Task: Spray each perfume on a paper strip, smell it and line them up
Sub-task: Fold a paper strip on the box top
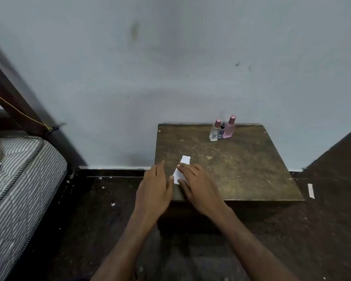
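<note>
White paper strips (182, 168) lie near the left front corner of a worn brown low table (241, 169). My right hand (199, 186) rests flat on the paper, fingers straight, covering its lower part. At the table's left edge my left hand (155, 189) lies beside the paper with fingers straight, its thumb touching the paper's edge. At the table's far edge, by the wall, stand three perfume bottles close together: a clear one with a pink cap (214, 131), a small dark one (221, 130) and a pink one (229, 127).
A striped mattress (18, 179) on a dark bed frame stands at the left. One more paper strip (310, 191) lies on the dark floor right of the table. Small paper scraps (112, 204) dot the floor at the left. A grey wall rises behind the table.
</note>
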The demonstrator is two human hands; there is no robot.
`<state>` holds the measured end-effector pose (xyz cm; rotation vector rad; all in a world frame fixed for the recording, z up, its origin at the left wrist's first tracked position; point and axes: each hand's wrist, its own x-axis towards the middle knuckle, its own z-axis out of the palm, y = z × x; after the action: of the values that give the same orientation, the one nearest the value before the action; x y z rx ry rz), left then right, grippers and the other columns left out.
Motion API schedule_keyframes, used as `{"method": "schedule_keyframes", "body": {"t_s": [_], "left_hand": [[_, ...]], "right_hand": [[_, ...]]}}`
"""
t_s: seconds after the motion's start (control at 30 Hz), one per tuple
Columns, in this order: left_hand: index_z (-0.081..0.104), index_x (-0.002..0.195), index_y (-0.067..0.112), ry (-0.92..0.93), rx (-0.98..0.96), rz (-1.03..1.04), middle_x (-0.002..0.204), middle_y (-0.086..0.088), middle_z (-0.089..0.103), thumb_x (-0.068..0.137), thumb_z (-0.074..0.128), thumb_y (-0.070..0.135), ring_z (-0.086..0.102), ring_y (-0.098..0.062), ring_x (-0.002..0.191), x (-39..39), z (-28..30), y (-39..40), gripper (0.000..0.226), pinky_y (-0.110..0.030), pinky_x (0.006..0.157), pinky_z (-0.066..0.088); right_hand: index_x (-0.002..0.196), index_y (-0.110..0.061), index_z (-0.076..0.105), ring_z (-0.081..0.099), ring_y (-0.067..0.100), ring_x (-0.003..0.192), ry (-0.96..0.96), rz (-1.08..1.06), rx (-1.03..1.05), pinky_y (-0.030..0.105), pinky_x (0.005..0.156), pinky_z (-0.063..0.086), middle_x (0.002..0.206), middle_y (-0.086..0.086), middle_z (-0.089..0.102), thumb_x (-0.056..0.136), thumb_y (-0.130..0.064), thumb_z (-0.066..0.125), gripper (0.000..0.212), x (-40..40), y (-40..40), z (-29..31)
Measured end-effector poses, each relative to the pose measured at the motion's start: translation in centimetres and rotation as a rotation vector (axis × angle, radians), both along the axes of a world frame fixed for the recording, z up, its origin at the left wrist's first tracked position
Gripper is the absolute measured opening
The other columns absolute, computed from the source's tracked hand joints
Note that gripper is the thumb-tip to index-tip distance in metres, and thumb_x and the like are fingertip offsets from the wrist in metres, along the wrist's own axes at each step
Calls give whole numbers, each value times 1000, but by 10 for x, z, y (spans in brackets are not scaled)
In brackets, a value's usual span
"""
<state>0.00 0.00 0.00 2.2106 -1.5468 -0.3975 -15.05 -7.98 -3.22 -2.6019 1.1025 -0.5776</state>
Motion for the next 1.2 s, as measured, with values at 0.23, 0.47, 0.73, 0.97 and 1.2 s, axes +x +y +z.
{"method": "schedule_keyframes", "body": {"t_s": [0.23,0.47,0.73,0.97,1.2], "left_hand": [[46,153,17,38,-60,15,149,-2,57,108,48,43,49,-24,140,14,-14,-32,52,-42,107,49],[54,147,17,15,-94,-23,143,-3,62,107,54,39,54,-24,134,14,-16,-40,46,-40,104,50],[67,108,34,107,-122,-20,93,17,68,99,66,34,65,-5,81,13,-15,-41,9,-40,71,61],[67,104,37,82,-19,-48,86,20,68,94,74,39,65,0,76,5,-19,-39,12,-30,67,57],[67,106,38,56,-14,-42,87,20,67,96,71,38,63,0,77,5,-17,-37,11,-24,59,43]], "right_hand": [[143,-12,59,58,25,117,122,84,-22,36,96,51,130,4,70,97,-22,64,47,7,-20,0],[127,-13,67,60,25,97,54,26,-14,42,70,56,95,8,73,98,-17,61,30,4,-22,-6],[128,-19,65,59,22,90,-75,10,64,38,72,53,93,6,67,97,-24,63,32,-1,-22,-4],[131,-24,68,69,9,97,-232,-39,141,19,86,52,112,-5,76,92,-18,72,39,-4,-27,-1],[137,-24,65,70,-2,100,-294,-25,378,13,86,55,116,-13,76,78,-4,75,63,-8,-26,10]]}}
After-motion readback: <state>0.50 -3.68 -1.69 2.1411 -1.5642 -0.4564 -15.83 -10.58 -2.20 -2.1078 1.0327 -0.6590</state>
